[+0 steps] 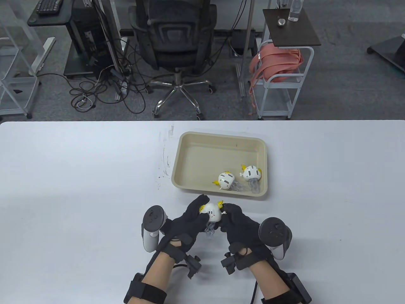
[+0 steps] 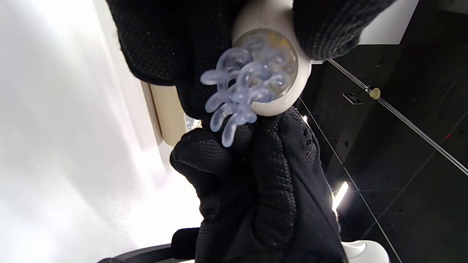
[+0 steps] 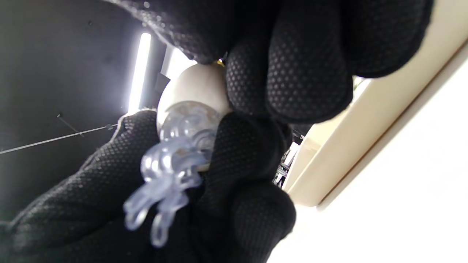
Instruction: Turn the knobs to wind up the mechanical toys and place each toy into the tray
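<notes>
Presently the toy (image 1: 211,212) is gripped by the left hand (image 1: 186,221), its knob (image 1: 224,213) pinched by the right hand (image 1: 240,224), the tray (image 1: 190,142) lying just beyond, slightly right.

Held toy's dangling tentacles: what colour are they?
Translucent pale blue-grey tentacles under the white toy; the left wrist view shows them best.

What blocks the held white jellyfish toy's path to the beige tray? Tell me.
Nothing visible. The white jellyfish toy, held by both hands, sits just short of the beige tray; two toys lie in the tray's near right corner, leaving room.
</notes>
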The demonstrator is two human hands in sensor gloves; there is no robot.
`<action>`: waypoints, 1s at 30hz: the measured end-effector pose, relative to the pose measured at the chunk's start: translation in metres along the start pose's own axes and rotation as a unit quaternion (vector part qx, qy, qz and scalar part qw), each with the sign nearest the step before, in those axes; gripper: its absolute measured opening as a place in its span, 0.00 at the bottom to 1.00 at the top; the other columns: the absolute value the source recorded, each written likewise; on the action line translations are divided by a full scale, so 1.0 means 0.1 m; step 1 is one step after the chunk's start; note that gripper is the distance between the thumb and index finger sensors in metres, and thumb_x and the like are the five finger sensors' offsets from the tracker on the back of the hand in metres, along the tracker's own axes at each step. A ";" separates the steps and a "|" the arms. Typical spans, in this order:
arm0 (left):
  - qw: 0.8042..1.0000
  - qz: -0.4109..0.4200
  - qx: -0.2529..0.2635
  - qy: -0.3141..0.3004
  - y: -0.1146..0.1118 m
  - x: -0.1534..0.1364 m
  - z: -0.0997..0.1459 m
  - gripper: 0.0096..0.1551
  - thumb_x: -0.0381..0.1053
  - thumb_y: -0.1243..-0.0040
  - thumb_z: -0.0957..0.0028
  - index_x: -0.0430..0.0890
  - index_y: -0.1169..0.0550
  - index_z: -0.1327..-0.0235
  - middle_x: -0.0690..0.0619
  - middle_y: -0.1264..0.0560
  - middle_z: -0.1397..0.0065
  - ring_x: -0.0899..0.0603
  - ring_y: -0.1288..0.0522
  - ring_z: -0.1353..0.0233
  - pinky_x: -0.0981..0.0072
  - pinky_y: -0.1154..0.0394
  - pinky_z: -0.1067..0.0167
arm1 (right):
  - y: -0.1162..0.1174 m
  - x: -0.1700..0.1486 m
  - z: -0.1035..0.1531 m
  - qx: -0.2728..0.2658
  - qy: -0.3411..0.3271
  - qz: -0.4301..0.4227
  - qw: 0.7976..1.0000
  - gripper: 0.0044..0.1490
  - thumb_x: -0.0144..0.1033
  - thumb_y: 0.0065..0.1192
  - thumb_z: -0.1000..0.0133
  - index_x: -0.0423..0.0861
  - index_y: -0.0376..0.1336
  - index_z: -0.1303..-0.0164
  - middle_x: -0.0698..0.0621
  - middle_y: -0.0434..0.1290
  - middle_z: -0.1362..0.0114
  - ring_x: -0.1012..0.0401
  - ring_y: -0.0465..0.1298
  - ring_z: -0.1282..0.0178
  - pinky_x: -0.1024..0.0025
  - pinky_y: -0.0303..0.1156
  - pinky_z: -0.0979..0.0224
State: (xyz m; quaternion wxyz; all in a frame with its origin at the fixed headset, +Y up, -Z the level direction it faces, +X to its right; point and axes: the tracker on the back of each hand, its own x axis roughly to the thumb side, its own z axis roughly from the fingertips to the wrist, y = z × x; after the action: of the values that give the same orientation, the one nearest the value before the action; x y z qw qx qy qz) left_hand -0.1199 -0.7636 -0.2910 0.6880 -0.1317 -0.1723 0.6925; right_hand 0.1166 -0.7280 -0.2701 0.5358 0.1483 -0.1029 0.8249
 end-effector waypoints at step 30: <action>0.998 -0.048 -0.033 -0.031 -0.06 0.05 -0.02 0.40 0.54 0.38 0.46 0.57 0.39 0.19 0.44 0.31 0.20 0.41 0.17 0.33 0.48 0.25 0.30 | -0.09 -0.25 -0.02 -0.005 0.109 -0.106 0.988 0.28 0.43 0.62 0.44 0.28 0.75 0.71 0.54 0.84 0.81 0.64 0.81 0.88 0.60 0.81 0.70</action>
State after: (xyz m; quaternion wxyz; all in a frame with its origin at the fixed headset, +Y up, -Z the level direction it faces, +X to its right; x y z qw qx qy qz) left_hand -0.1140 -0.7589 -0.2907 0.7099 -0.1249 -0.2223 0.6565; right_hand 0.1339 -0.7452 -0.2804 0.6286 0.0652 -0.0322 0.7743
